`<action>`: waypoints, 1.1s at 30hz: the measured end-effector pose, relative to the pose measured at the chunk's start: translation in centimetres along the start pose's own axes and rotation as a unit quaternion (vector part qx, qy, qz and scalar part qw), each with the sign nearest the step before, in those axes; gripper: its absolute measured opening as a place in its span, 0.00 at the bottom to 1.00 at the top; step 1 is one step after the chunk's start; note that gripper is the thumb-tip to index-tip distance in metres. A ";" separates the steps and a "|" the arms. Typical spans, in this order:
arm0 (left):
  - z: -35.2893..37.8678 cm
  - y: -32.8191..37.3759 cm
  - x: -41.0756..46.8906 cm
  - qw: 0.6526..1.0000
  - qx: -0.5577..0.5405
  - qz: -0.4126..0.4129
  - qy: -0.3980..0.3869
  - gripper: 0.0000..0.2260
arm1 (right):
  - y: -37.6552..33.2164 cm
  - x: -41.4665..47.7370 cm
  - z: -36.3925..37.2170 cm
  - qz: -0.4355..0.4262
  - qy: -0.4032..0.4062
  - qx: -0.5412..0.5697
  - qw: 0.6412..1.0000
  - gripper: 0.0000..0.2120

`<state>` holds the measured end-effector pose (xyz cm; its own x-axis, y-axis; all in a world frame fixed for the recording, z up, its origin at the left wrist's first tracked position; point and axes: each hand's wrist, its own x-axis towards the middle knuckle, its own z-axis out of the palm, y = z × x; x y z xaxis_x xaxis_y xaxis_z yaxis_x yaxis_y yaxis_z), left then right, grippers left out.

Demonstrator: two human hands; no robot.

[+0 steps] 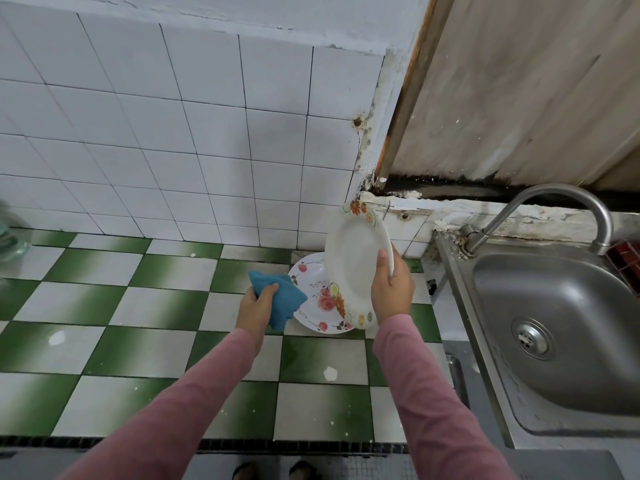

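Observation:
My right hand [391, 289] grips the right rim of a white plate with orange and yellow flowers [353, 258], held upright on edge above the counter. My left hand [254, 308] holds a bunched blue cloth [282, 296] just left of that plate, apart from its face. Under both lies a second white plate with pink flowers [313, 313], flat on the green and white checked counter [166, 306]. Both arms wear pink sleeves.
A steel sink [554, 327] with a curved tap [571, 209] fills the right side. White wall tiles [173, 133] rise behind the counter. A greenish glass object [8, 233] shows at the far left edge. A red item [628, 261] sits behind the sink.

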<state>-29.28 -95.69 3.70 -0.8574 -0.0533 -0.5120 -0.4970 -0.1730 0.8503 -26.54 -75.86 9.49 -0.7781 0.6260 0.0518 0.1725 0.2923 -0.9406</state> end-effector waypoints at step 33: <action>11.6 3.2 -5.1 0.885 0.299 0.214 -0.285 0.33 | -4.5 0.1 -2.0 0.182 -0.069 0.431 0.881 0.27</action>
<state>-28.08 -84.54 10.42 -0.8280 0.5460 -0.1276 0.0538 0.3039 0.9512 -26.15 -75.70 14.40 -0.8417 0.4540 -0.2923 -0.0498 -0.6043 -0.7952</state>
